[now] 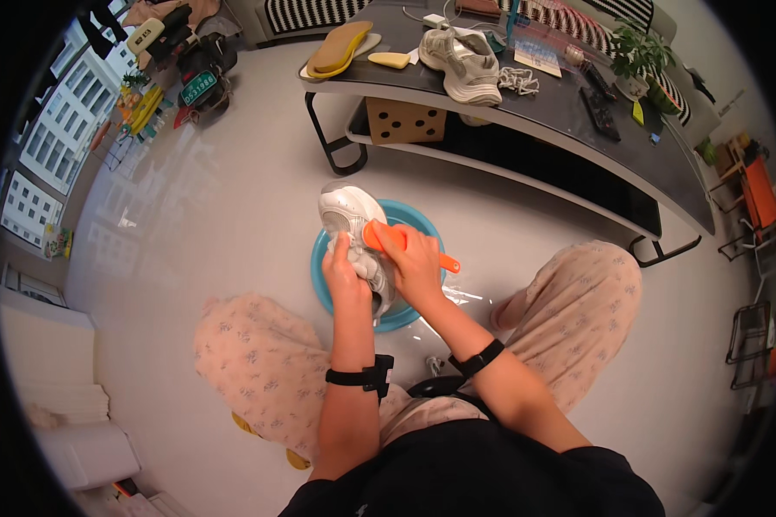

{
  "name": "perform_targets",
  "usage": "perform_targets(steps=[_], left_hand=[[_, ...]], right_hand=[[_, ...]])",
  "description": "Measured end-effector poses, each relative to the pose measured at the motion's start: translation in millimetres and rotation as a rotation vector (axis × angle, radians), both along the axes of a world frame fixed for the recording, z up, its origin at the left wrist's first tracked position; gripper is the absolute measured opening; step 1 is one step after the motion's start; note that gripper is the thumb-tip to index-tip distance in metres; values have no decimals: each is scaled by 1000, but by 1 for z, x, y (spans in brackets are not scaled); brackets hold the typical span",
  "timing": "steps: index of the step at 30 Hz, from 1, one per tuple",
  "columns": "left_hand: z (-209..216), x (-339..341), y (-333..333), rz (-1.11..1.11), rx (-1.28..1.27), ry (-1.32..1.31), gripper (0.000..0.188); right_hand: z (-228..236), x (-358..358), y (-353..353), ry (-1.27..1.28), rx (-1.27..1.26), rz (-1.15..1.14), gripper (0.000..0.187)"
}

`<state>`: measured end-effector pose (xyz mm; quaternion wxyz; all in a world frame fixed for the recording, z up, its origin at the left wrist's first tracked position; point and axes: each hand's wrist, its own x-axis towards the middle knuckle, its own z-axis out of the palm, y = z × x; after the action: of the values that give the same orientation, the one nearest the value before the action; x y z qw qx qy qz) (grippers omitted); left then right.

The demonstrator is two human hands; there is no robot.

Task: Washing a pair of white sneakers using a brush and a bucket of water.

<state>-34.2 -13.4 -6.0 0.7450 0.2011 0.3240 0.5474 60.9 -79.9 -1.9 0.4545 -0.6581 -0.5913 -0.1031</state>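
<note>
Over a round blue basin (321, 280) on the floor, my left hand (347, 274) grips a white sneaker (350, 203). The toe of the shoe points away from me, and no lace shows clearly in it. My right hand (417, 265) is closed round an orange brush (377, 235), whose handle sticks out to the right past the basin rim. The brush lies against the side of the shoe's upper; its bristles are hidden. Inside the basin, most of the bottom is covered by my hands and the shoe.
Ahead stands a dark low table (569, 125) holding another sneaker (459, 65), loose white laces (519, 81), yellow insoles (340, 48), a pale yellow block (390, 59) and a potted plant (642, 53). Under it sits a cardboard box (405, 122). A scooter (200, 65) is parked far left. Wet-looking patches (457, 295) shine beside the basin.
</note>
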Motion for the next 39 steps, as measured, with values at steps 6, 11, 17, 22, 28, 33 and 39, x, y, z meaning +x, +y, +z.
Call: perform_targets(steps=[6, 11, 17, 22, 28, 33, 39], left_hand=[[2, 13, -15, -79, 100, 71, 27], [-1, 18, -20, -126, 177, 128, 30], [-3, 26, -25, -198, 365, 416, 31], [-12, 26, -25, -148, 421, 687, 29], [4, 26, -28, -195, 516, 799, 31], [-12, 22, -23, -208, 517, 824, 31], [-14, 24, -23, -321, 526, 825, 35]], right_hand=[[8, 12, 8, 33, 23, -117, 50], [-4, 13, -9, -53, -5, -83, 51], [25, 20, -4, -153, 10, -203, 56], [6, 19, -5, -177, -45, -195, 54], [17, 24, -3, -206, 21, -269, 53], [18, 29, -4, -245, -24, -203, 53], [6, 23, -5, -178, -106, -129, 50]])
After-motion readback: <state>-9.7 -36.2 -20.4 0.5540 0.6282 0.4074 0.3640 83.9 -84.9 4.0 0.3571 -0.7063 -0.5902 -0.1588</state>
